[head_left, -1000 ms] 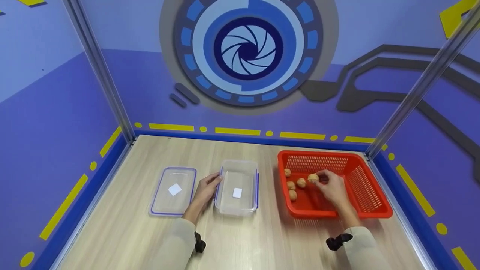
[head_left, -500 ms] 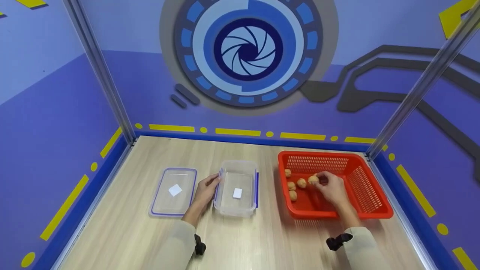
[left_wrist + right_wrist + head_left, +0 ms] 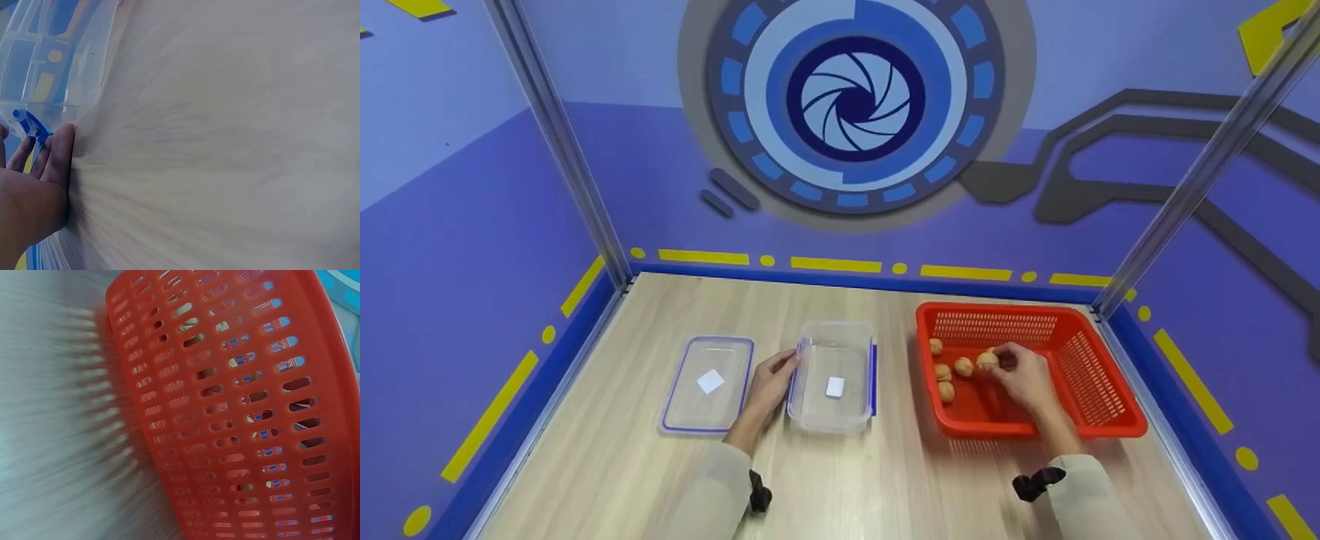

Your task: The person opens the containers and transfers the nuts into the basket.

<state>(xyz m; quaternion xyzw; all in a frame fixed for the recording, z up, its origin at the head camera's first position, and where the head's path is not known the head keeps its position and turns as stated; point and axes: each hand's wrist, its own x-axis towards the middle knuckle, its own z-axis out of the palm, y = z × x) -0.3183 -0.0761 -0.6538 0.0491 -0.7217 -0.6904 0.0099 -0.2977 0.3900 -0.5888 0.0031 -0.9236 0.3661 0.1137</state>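
My right hand [image 3: 1024, 379] is inside the red plastic basket [image 3: 971, 427] and pinches a walnut [image 3: 987, 361] between thumb and fingertips. Several other walnuts lie on the basket floor to the left, one of them a loose walnut [image 3: 963, 367] close to the pinched one. My left hand [image 3: 769, 386] holds the left side of a clear food container [image 3: 832, 420], its fingers at a blue latch [image 3: 35, 126] in the left wrist view. The container has no lid on it and shows a white label [image 3: 835, 387]. In the right wrist view the slotted basket wall [image 3: 225, 427] hides most of the hand.
A clear lid [image 3: 697, 411] with a blue-purple seal and a white label lies flat, left of the container. The wooden table [image 3: 870, 487] is bounded by printed panels [image 3: 825, 240] and metal posts [image 3: 561, 139].
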